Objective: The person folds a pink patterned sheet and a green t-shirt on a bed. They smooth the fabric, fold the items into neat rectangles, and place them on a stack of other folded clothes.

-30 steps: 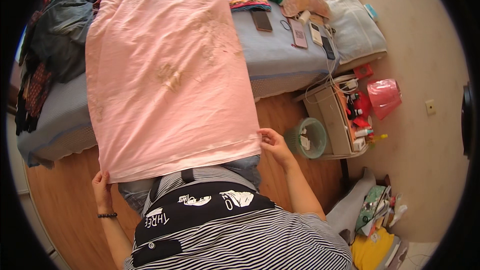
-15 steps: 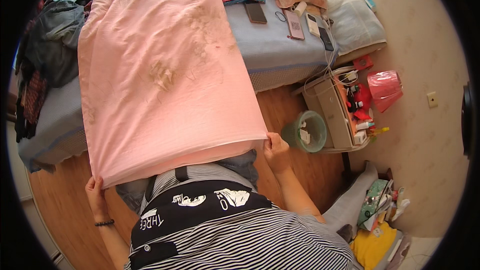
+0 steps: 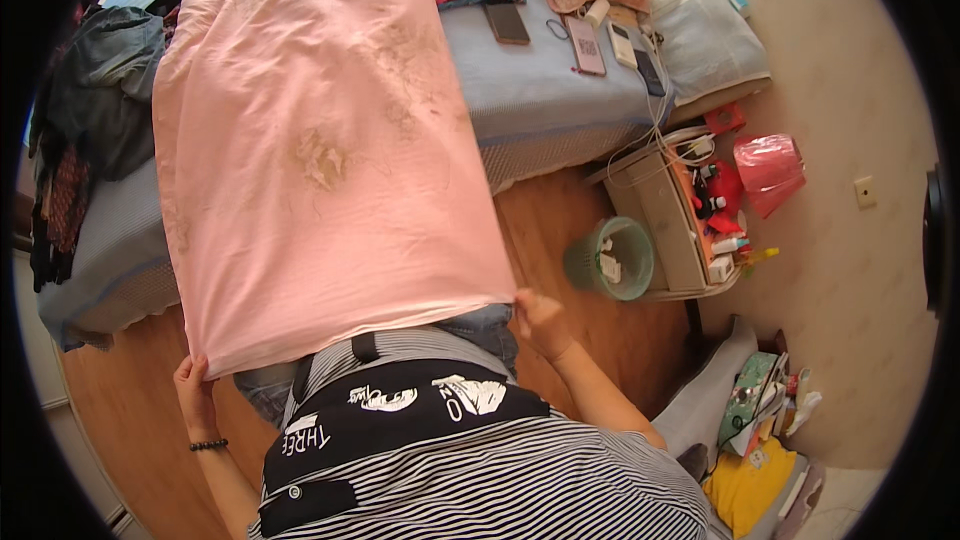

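Observation:
A pink pillowcase point(image 3: 390, 230) with brownish stains and wrinkles lies across the bed and hangs over its near side toward me. Its near edge stretches between my hands in front of my waist. My left hand point(image 3: 194, 388), with a dark bead bracelet on the wrist, pinches the near left corner. At the near right corner, my right hand point(image 3: 543, 322) is closed on the fabric, slightly blurred.
Beyond the cloth is the bed point(image 3: 560, 120) with phones and a pillow point(image 3: 700, 30). Dark clothes point(image 3: 110, 80) are heaped at its left. To the right stand a green bin point(image 3: 635, 265), a cluttered bedside cabinet point(image 3: 655, 200) and a pink lamp point(image 3: 768, 175).
My right hand has moved down and slightly left with its corner. The gap between the cloth's two layers at the near edge has closed. My left hand has barely moved.

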The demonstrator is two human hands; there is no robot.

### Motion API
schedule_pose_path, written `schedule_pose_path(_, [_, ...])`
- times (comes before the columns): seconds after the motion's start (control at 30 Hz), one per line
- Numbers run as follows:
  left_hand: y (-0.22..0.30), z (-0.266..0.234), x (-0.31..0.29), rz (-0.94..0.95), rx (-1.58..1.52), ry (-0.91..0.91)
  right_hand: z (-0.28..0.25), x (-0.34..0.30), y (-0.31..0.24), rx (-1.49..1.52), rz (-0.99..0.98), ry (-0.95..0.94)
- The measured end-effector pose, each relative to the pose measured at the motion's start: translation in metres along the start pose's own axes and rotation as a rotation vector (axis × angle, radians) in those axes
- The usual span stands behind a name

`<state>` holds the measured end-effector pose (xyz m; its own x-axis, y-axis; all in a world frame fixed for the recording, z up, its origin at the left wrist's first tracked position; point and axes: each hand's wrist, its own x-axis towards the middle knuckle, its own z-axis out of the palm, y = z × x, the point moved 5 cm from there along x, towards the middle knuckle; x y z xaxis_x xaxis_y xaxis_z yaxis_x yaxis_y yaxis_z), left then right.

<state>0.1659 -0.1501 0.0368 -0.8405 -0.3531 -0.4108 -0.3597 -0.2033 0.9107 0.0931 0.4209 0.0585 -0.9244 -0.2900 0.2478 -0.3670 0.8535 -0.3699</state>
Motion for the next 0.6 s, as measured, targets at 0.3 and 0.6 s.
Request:
schedule_pose_path(0.3, [0.007,0.005,0.003,0.041,-0.046,-0.030,0.031,0.064,0.071,1.061,0.920,-0.063])
schedule_pose_path(0.6, [-0.003,-0.023,-0.032,0.180,-0.262,0.012,0.006,0.069,0.026,1.410,0.702,-0.285])
